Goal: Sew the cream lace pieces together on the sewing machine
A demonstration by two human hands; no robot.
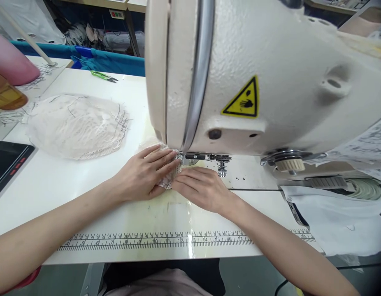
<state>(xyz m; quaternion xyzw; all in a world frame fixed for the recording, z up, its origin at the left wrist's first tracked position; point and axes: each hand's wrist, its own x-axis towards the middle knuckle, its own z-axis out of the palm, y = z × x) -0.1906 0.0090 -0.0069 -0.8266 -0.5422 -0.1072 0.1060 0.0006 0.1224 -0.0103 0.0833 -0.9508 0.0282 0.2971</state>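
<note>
1. Head view: we have a small, pale lace fabric piece (167,181) on the white bench (101,213), by the lower left end of the cream metal sewing machine (270,90).
2. To guide it well, we should, in our judgement, press lightly, let the lace lie unpuckered, and mind our fingertips near the mechanism; we cannot make out the needle.
3. Our left hand (144,170) lies spread flat over the lace, its grip unclosed, with fabric showing beyond and between its fingers.
4. Our right hand (205,187) has fingers together, touching the lace's right edge; we cannot tell whether that grip pinches it. The lace's near corner shows between both hands.
</note>
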